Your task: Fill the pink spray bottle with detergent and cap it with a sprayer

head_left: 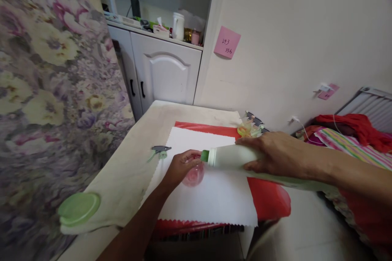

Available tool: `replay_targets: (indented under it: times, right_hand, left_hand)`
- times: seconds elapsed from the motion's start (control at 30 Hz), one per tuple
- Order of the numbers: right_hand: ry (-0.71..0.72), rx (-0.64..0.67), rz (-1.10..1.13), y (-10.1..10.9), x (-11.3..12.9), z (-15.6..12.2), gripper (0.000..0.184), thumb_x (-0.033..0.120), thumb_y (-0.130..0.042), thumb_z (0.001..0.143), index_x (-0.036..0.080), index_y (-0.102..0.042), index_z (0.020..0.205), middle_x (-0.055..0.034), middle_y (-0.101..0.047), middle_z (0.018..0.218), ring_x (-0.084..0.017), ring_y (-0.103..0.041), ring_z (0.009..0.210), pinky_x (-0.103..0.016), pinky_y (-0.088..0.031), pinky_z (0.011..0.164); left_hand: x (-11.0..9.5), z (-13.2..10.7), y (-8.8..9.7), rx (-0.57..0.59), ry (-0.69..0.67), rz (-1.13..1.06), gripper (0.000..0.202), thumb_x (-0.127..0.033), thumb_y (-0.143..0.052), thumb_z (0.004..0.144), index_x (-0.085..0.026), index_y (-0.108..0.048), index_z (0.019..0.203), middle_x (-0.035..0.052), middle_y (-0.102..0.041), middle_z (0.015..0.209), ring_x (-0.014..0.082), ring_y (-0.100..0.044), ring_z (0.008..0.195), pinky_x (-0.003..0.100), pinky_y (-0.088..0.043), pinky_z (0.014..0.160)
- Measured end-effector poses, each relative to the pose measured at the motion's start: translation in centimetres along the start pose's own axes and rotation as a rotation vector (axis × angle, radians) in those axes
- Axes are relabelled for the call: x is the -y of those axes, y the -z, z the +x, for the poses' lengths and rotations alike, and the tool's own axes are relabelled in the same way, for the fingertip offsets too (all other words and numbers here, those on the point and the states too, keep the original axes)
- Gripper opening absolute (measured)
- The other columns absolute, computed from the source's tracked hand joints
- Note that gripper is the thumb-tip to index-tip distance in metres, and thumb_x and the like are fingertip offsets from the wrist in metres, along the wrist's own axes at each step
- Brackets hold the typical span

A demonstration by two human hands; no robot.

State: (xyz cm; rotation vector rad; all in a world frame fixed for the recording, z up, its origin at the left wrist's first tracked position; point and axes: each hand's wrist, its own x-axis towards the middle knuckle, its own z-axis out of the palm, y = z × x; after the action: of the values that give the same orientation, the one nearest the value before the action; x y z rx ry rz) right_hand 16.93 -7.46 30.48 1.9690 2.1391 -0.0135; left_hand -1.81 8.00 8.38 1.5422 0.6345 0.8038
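My right hand (263, 151) is wrapped over a large pale green bottle (228, 157), which lies tipped nearly level with its darker green mouth pointing left. That mouth is at the top of a small clear pink bottle (193, 176), and the two seem to touch. The fingers of my left hand (185, 161) are closed around the pink bottle's neck, partly hiding it. Left of my left hand, a grey and green spray head (159, 151) lies on the table. I cannot tell whether liquid is flowing.
A white sheet with a zigzag edge (214, 200) covers a red cloth (269, 197) on the table (122, 171). At the near left sits a round green lid (79, 209). Yellowish clear items (249, 127) stand at the back right. A floral curtain (61, 89) hangs on the left.
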Motion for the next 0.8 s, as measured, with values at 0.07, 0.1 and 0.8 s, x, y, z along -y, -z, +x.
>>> replay_targets:
  times: [0.07,0.1,0.8]
  right_hand:
    - [0.008,-0.002,0.006,0.02,-0.06,0.04,0.052,0.043,-0.058,0.081,0.028,-0.052,0.13,-0.0063,-0.073,0.082,-0.027,-0.069,0.074,-0.034,-0.047,0.063]
    - [0.01,0.0,0.009,0.03,-0.08,0.06,0.052,0.043,-0.058,0.081,0.028,-0.052,0.131,-0.0065,-0.074,0.083,-0.027,-0.069,0.075,-0.034,-0.047,0.064]
    - [0.002,0.017,0.027,0.6,0.34,-0.1,0.049,0.041,-0.058,0.082,0.027,-0.054,0.129,-0.009,-0.074,0.092,-0.03,-0.069,0.083,-0.037,-0.047,0.069]
  left_hand:
    - [-0.08,-0.04,-0.03,0.003,-0.001,0.002,0.024,-0.036,-0.069,0.074,-0.022,-0.071,0.094,0.0022,-0.075,0.094,0.0213,-0.067,0.091,0.031,-0.051,0.081]
    - [-0.11,-0.06,-0.04,0.003,-0.002,0.004,0.025,-0.036,-0.069,0.074,-0.022,-0.071,0.094,0.0022,-0.075,0.094,0.0214,-0.067,0.091,0.032,-0.051,0.082]
    - [0.23,0.09,-0.05,-0.011,-0.003,0.002,0.028,-0.038,-0.07,0.072,-0.021,-0.071,0.094,0.0038,-0.075,0.094,0.0223,-0.068,0.09,0.033,-0.052,0.081]
